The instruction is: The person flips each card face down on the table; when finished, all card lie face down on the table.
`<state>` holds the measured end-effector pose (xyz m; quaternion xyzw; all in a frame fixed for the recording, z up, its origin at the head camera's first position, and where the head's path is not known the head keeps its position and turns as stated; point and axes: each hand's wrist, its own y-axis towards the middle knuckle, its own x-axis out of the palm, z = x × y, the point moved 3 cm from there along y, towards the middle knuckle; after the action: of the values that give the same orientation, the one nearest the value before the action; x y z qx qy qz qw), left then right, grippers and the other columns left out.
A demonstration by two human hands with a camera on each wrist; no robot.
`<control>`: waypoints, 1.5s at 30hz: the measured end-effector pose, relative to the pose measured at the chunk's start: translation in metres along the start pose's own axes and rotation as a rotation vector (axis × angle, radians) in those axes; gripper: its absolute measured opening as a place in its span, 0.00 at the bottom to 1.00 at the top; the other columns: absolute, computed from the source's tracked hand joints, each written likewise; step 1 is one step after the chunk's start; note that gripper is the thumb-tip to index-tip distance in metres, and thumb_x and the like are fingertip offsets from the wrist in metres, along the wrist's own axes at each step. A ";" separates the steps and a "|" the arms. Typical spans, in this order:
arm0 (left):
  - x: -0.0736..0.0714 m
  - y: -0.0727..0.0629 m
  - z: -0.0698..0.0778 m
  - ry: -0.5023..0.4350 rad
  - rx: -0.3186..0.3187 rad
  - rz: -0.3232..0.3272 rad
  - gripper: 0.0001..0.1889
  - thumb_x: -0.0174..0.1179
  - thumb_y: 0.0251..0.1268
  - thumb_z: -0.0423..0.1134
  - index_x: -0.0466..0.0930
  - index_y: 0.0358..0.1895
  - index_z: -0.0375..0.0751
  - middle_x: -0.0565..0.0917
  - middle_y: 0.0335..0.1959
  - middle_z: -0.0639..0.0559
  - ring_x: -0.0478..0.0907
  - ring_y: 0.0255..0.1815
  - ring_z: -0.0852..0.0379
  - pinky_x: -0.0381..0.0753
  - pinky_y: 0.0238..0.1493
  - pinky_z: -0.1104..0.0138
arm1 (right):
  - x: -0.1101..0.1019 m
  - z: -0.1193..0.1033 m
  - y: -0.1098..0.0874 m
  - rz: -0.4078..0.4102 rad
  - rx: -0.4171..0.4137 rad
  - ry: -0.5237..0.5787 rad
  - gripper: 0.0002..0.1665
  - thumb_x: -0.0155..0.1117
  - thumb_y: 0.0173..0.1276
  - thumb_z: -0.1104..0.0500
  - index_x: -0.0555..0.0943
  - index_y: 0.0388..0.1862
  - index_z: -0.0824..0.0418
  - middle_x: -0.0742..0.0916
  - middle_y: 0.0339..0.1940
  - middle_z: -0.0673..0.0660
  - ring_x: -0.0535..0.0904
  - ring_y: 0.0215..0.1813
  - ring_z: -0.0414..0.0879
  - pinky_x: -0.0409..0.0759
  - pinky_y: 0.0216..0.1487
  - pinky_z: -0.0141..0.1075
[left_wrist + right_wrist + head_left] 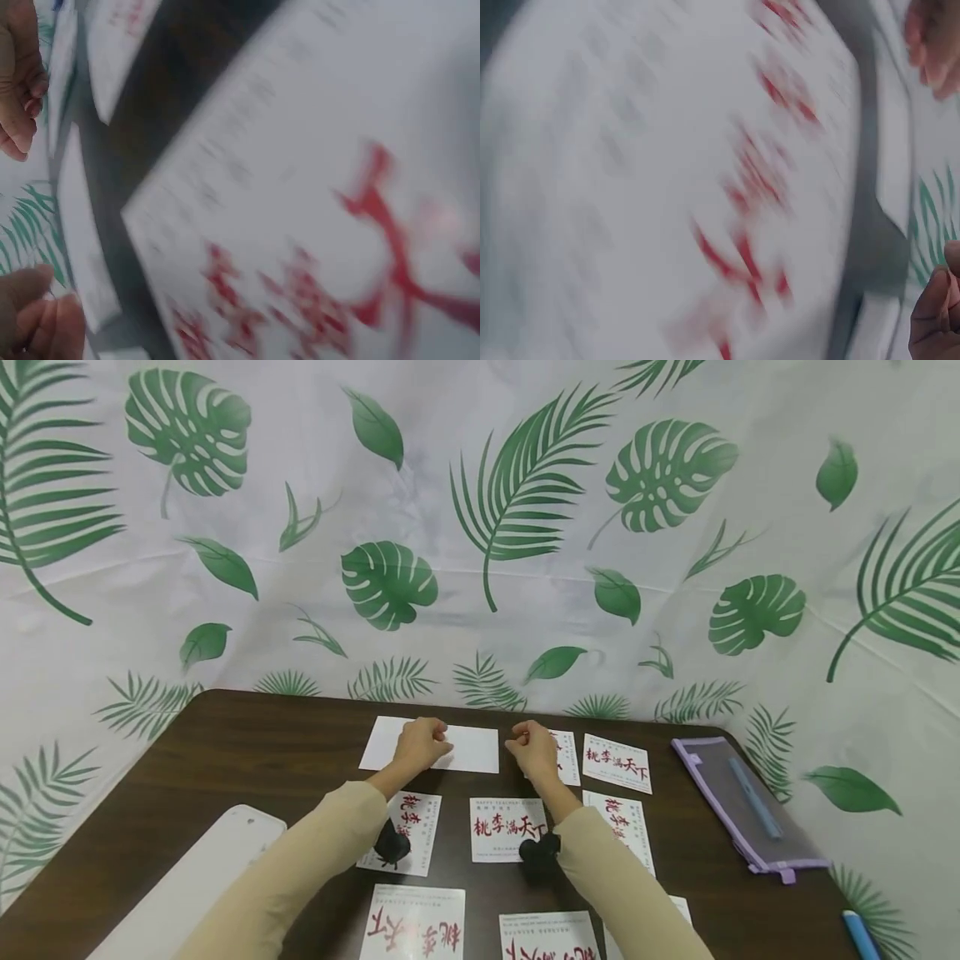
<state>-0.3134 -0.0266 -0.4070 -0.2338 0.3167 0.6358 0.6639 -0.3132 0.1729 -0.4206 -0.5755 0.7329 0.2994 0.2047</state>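
My left hand (423, 745) hovers over a blank white sheet (476, 750) at the table's far side, fingers loosely bent; nothing shows in it. To its right, my right hand (534, 752) is beside a white card with red characters (567, 758), partly covering it; its fingers are bent too, with nothing visible between them. Another printed card (617, 763) lies further right. Below the hands are a card (498, 827) in the middle and a card (423, 835) by the left wrist. In the left wrist view, the left hand (45, 319) has thumb and fingers close together.
More printed cards (412, 922) lie along the near part of the dark table (247, 743). A long white object (202, 877) sits at the left. On the right are a purple-edged mesh pouch (738, 793) and a blue pen-like object (860, 933). A leaf-print cloth (480, 635) hangs behind.
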 end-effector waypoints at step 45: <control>0.099 0.040 0.079 0.075 0.078 -0.200 0.13 0.73 0.45 0.35 0.76 0.25 0.37 0.73 0.20 0.52 0.67 0.25 0.56 0.69 0.27 0.66 | -0.056 0.075 0.038 -0.137 0.277 -0.062 0.19 0.65 0.58 0.67 0.75 0.48 0.70 0.78 0.29 0.58 0.73 0.28 0.46 0.73 0.29 0.34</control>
<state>-0.3445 0.1020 -0.4203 -0.2620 0.3408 0.5443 0.7204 -0.3392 0.2696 -0.4321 -0.5809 0.7195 0.1983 0.3249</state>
